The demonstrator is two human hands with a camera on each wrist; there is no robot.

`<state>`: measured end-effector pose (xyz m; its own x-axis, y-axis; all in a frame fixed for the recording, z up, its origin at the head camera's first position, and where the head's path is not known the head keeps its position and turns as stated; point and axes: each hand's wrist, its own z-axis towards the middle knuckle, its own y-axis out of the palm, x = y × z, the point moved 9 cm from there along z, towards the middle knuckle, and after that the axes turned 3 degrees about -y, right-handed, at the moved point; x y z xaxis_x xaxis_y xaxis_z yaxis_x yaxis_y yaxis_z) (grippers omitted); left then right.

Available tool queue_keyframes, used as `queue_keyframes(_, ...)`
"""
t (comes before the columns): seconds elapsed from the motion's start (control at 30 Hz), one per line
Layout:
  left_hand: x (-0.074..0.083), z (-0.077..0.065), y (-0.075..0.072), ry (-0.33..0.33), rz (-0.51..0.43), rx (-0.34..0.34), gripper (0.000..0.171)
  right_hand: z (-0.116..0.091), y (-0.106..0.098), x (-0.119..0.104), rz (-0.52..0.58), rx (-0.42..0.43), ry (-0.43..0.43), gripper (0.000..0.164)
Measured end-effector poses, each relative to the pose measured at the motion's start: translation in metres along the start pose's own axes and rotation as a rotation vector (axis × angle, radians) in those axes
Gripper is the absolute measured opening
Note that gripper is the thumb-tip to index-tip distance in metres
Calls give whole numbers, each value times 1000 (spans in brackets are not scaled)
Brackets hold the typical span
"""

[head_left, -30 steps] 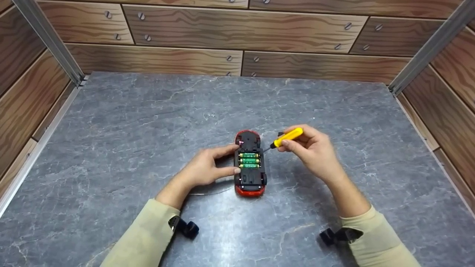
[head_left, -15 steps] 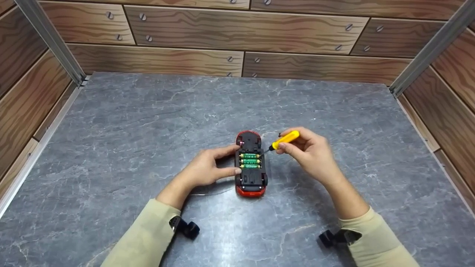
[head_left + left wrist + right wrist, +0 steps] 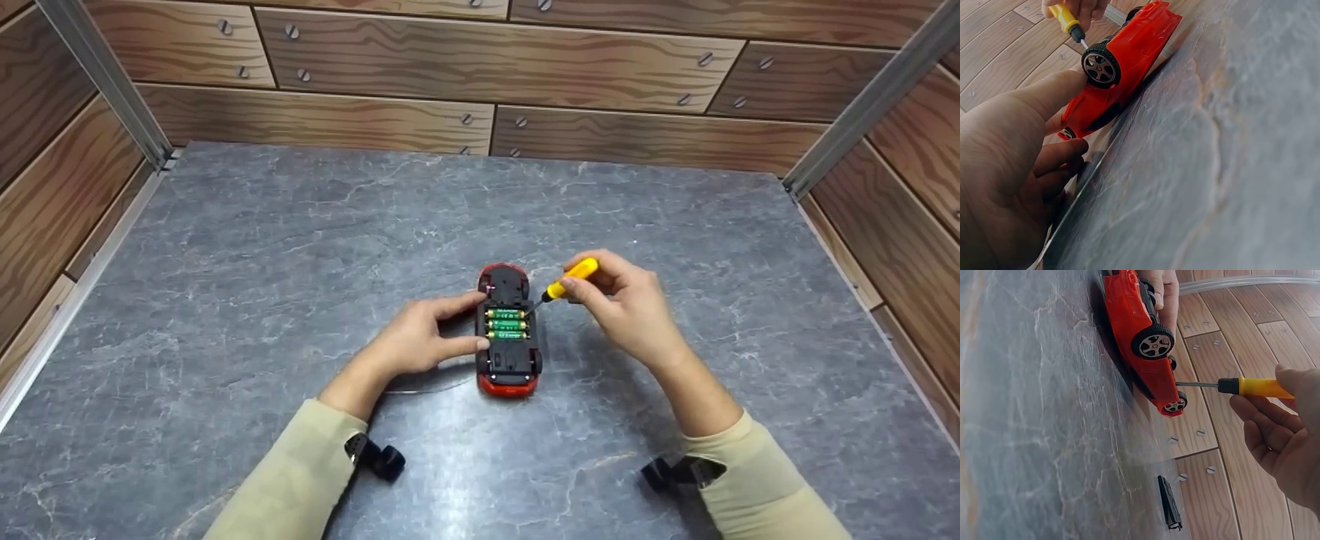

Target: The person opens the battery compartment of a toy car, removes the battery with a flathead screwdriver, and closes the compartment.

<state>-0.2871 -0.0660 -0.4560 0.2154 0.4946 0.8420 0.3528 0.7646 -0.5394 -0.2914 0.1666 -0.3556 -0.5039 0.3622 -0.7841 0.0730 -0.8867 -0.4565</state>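
A red toy car (image 3: 510,367) lies on its roof, its black underside up. Several green batteries (image 3: 508,325) sit in its battery compartment. My left hand (image 3: 414,335) holds the car's left side, thumb and index finger on the edge near the wheels. In my right hand (image 3: 626,307) is a small yellow-handled screwdriver (image 3: 571,280), pinched by the handle and slanted. In the head view its tip is by the right end of the top battery; the exact contact is too small to tell. The right wrist view shows the shaft (image 3: 1199,385) meeting the car's underside.
A small black plastic piece (image 3: 1169,503), perhaps a cover, lies on the table beyond the car in the right wrist view. Wood-patterned walls (image 3: 390,60) and metal corner posts (image 3: 855,97) border the grey marbled table (image 3: 337,217).
My right hand has moved slightly left, bringing the screwdriver tip from the car's right edge to the top battery's right end. The left hand and the car keep their place.
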Motion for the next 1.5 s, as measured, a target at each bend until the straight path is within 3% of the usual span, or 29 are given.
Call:
queue_keyframes(0.4, 1, 3, 2, -22, -13, 0, 75, 3, 1, 6, 23, -5, 45, 8)
queue_keyframes(0.93, 1, 4, 1, -36, -9, -8, 77, -4, -8, 30, 356, 77, 88, 13)
queue_keyframes(1.27, -2, 2, 1, -29, -6, -2, 75, -13, -10, 50, 381, 115, 188, 9)
queue_keyframes(1.5, -2, 1, 0, -41, -7, -4, 77, -16, -11, 57, 411, 129, 200, 11)
